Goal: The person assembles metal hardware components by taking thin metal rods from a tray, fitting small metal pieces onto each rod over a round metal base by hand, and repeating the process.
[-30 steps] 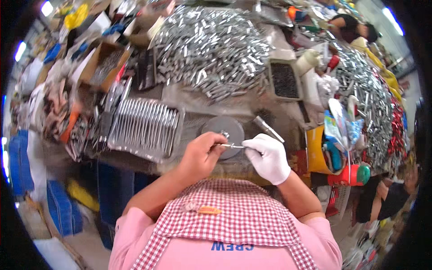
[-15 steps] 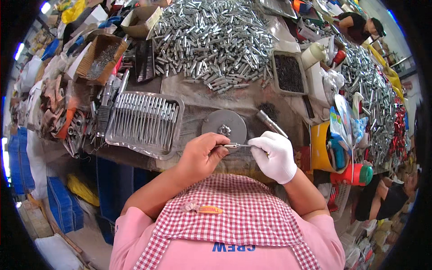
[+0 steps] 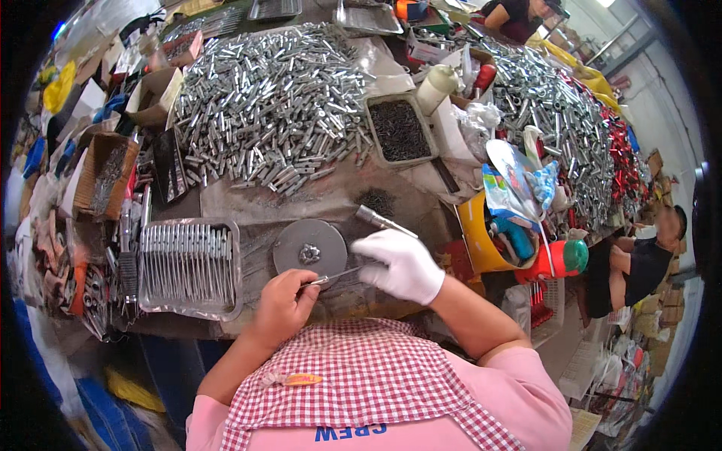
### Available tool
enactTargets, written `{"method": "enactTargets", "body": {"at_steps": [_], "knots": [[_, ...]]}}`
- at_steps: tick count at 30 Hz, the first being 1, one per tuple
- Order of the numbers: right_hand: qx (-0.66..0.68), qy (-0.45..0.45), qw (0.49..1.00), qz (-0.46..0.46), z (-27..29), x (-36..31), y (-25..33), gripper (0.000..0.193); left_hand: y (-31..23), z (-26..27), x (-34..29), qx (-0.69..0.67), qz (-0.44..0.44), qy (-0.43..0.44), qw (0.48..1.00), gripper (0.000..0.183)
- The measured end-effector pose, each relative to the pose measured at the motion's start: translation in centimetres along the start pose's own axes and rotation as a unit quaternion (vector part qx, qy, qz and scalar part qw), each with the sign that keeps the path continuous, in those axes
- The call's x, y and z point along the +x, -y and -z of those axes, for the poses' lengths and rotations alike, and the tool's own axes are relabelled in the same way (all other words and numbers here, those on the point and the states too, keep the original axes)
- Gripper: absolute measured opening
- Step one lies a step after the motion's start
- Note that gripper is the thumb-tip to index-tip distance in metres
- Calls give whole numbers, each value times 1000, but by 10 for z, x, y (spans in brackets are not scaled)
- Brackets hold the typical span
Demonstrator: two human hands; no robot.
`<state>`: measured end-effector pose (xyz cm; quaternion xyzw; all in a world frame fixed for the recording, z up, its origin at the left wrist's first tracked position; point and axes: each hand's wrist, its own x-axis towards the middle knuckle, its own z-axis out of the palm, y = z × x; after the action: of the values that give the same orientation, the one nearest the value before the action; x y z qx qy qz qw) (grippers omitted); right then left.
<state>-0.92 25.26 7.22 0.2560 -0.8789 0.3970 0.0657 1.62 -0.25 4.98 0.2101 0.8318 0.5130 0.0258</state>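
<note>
My bare left hand (image 3: 284,307) pinches a slim metal rod with a thicker silvery sleeve (image 3: 320,280) at the near edge of a round grey disc (image 3: 286,244). The rod's thin end points right, toward my white-gloved right hand (image 3: 402,267). That hand is slightly blurred, its fingers and thumb parted around the rod's tip; whether they touch it I cannot tell. Small shiny parts (image 3: 309,254) sit in the middle of the disc. Just beyond my right hand lies a metal cylinder-shaped tool (image 3: 382,221). To the left, a metal tray (image 3: 235,289) holds a row of similar sleeved rods.
A large heap of short metal tubes (image 3: 271,105) covers the far bench. A tub of dark small parts (image 3: 432,143) and a white bottle (image 3: 436,89) stand at far right. Nearer are a yellow container (image 3: 471,233) and a red jar with green lid (image 3: 553,259). Another person (image 3: 519,19) is behind.
The view has swung to the right, so the bench things sit further left in it. My right hand has loosened from its pinch on the rod's thin end, its fingers now parted. My left keeps its hold.
</note>
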Motion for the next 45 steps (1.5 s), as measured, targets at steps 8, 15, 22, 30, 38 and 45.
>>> {"method": "enactTargets", "body": {"at_steps": [8,15,22,30,38,45], "knots": [[-203,29,945,-255,37,39,-99,24,8,-3,2,17,8,-38,999,13],[-259,88,901,-337,5,41,-120,23,23,-8,-13,44,-34,-53,997,16],[-129,-37,945,-297,16,31,-86,20,19,-12,-16,125,-81,-97,984,13],[85,-140,986,6,-31,-1,-25,30,36,-17,-8,224,-114,-55,966,21],[37,-55,996,61,-82,-9,-7,10,34,-14,-8,266,-101,-16,958,30],[-89,-69,980,165,-108,5,-16,16,40,-18,-11,302,-90,-37,948,29]]}}
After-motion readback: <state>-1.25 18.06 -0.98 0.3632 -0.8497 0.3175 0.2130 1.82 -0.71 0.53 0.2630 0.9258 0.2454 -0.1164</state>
